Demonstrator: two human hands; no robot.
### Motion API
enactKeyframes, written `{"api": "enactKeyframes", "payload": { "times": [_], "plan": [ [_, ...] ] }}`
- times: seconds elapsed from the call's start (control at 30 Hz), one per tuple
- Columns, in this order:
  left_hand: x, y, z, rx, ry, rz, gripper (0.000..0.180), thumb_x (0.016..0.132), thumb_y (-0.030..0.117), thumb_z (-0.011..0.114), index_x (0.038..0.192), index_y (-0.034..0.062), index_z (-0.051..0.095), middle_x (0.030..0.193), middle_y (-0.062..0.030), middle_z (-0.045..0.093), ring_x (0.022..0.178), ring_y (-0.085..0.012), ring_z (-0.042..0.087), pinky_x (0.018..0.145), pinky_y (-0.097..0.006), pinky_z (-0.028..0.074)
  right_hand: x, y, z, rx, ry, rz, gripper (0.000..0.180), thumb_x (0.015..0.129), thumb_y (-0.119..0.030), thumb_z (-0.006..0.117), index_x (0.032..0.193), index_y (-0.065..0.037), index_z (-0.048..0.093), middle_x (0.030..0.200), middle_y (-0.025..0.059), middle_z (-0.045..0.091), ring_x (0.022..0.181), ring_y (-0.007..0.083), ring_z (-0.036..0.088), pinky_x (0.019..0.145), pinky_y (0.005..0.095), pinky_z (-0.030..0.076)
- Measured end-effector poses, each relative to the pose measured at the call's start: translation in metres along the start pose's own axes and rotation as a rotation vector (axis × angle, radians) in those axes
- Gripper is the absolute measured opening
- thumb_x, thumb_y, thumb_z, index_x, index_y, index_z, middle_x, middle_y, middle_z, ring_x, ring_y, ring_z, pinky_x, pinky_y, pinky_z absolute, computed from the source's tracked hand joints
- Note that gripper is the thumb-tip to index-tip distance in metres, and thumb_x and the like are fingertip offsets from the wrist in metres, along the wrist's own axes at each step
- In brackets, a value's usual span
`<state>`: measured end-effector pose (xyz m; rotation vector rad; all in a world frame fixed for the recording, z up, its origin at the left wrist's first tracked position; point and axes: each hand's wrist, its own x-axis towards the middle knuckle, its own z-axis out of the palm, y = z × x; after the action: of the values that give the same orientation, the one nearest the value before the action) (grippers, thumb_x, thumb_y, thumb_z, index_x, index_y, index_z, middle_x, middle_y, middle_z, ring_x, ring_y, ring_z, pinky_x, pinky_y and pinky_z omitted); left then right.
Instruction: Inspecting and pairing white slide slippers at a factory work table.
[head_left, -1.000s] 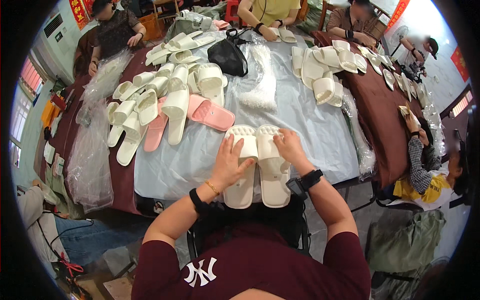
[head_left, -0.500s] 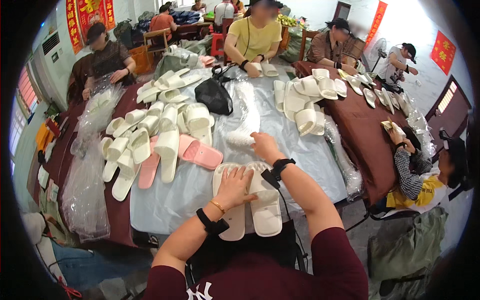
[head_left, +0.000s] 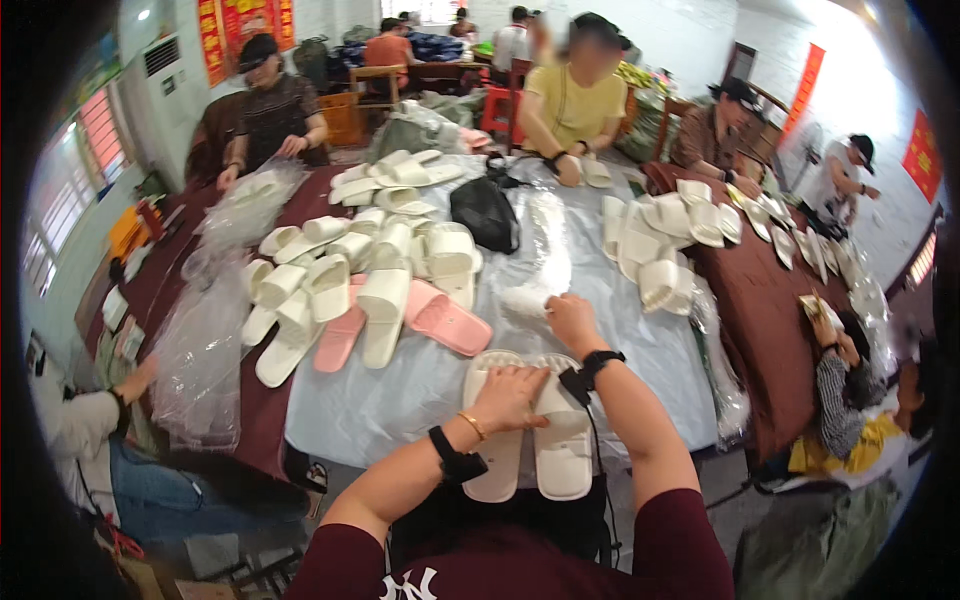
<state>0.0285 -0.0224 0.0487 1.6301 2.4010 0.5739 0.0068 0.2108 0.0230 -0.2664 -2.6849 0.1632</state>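
A pair of white slide slippers (head_left: 565,462) lies side by side at the near edge of the covered table, toes pointing away from me. My left hand (head_left: 508,398) rests across their straps, fingers stretched over the left slipper and thumb toward the right one. Just beyond the toes, my right hand (head_left: 572,322) has its fingers closed at the near end of a long, glossy stack of clear plastic bags (head_left: 545,245). How much plastic it grips is hidden. Dark bands with small boxes sit on both my wrists.
White slippers (head_left: 385,300) heap at the left, with pink slippers (head_left: 448,318) among them. A black bag (head_left: 484,215) stands behind. More white slippers (head_left: 665,285) lie to the right. Clear plastic sheeting (head_left: 200,370) hangs at the left. A person in yellow (head_left: 575,110) works opposite.
The view has swung, shifting the scene right and down. My left hand's spread fingers have drawn closer together on the slippers. My right fingers have closed at the plastic's end.
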Motion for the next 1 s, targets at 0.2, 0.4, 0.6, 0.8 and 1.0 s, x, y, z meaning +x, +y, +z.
{"api": "enactKeyframes", "payload": {
  "times": [0.2,0.4,0.6,0.8,1.0],
  "plan": [
    [-0.011,-0.003,0.009,0.021,0.049,-0.021,0.089,0.063,0.051,0.073,0.136,0.0121,0.042,0.13,-0.0095,0.05,0.119,-0.0286,0.046,0.1,-0.043,0.03,-0.002,-0.02,-0.009,0.104,0.049,0.004,0.008,0.074,-0.012,0.063,0.08,-0.009,0.066,0.077,0.0103,0.063,0.079,0.0309,0.061,0.072,0.0427,0.049],
    [-0.008,-0.003,0.009,0.001,0.054,-0.001,0.086,0.065,0.05,0.072,0.136,0.0123,0.042,0.13,-0.0083,0.05,0.119,-0.0275,0.046,0.1,-0.043,0.03,-0.001,-0.007,-0.002,0.06,0.054,-0.008,0.008,0.075,-0.013,0.064,0.08,-0.009,0.067,0.077,0.0106,0.063,0.075,0.0313,0.062,0.069,0.0417,0.049],
    [-0.011,-0.001,0.009,0.033,0.093,-0.012,0.085,0.066,0.049,0.071,0.136,0.0119,0.041,0.13,-0.0086,0.05,0.118,-0.0282,0.046,0.099,-0.044,0.031,-0.013,-0.018,-0.023,0.184,0.036,0.005,0.009,0.075,-0.013,0.065,0.081,-0.009,0.068,0.083,0.0107,0.065,0.076,0.0322,0.063,0.068,0.0399,0.049],
    [-0.011,0.0,0.006,0.011,0.064,-0.002,0.082,0.066,0.049,0.071,0.134,0.0114,0.043,0.13,-0.0096,0.05,0.12,-0.0289,0.046,0.099,-0.043,0.032,-0.061,-0.055,-0.08,0.533,-0.298,0.085,0.008,0.081,-0.013,0.063,0.084,-0.005,0.065,0.082,0.0113,0.068,0.072,0.0242,0.065,0.066,0.0314,0.05],
    [-0.012,-0.004,0.012,-0.008,0.187,0.054,0.085,0.064,0.057,0.07,0.131,0.0098,0.047,0.13,-0.0124,0.05,0.12,-0.0298,0.046,0.101,-0.046,0.03,-0.113,-0.076,-0.145,1.411,-0.741,0.138,0.01,0.088,-0.007,0.059,0.091,0.002,0.059,0.078,0.0071,0.065,0.07,0.0124,0.061,0.065,0.0249,0.049]
  ]
}}
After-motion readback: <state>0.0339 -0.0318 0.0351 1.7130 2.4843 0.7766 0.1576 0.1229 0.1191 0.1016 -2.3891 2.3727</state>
